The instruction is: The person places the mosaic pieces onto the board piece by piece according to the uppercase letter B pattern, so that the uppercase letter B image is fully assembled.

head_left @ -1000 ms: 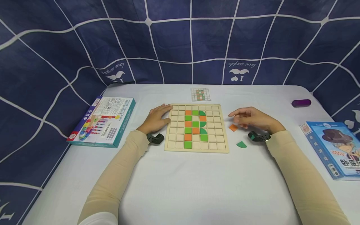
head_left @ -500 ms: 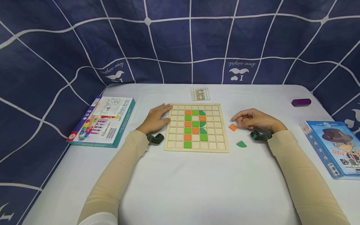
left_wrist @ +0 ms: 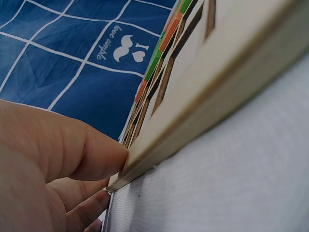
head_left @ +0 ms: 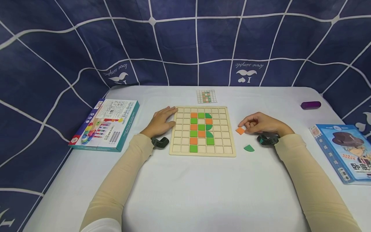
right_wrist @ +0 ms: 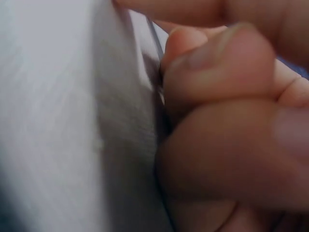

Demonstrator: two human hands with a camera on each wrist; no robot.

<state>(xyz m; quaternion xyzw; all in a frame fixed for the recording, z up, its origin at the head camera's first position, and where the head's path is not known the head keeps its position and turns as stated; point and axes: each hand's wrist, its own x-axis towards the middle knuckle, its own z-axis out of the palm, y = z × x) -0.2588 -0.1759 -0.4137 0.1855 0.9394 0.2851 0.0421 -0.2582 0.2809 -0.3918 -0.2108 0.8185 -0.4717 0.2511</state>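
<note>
My left hand (head_left: 160,122) rests at the left edge of a wooden grid board (head_left: 221,150). In the left wrist view, the thumb (left_wrist: 104,157) touches the board's rim (left_wrist: 193,104). Orange and green tiles sit in several of the board's cells. To the right of the board, my right hand (head_left: 261,123) pinches the edges of an orange square tile (head_left: 240,130), which lies at table level. Nearer me lies a green quarter-round tile (head_left: 249,148), apart from the hand. In the right wrist view curled fingers (right_wrist: 217,72) show near the white cloth, and no tile is visible.
Behind the board lies a small pattern card (head_left: 206,96). A boxed toy set (head_left: 107,125) lies at the left, and a blue box (head_left: 345,154) at the right. A purple capsule-shaped object (head_left: 310,105) lies at the back right. Dark blue cloth (head_left: 179,38) hangs behind the table.
My right hand has drawn back slightly to the right and lowered. Its thumb and index finger have closed in on the orange tile's edges. The left hand and board stay put.
</note>
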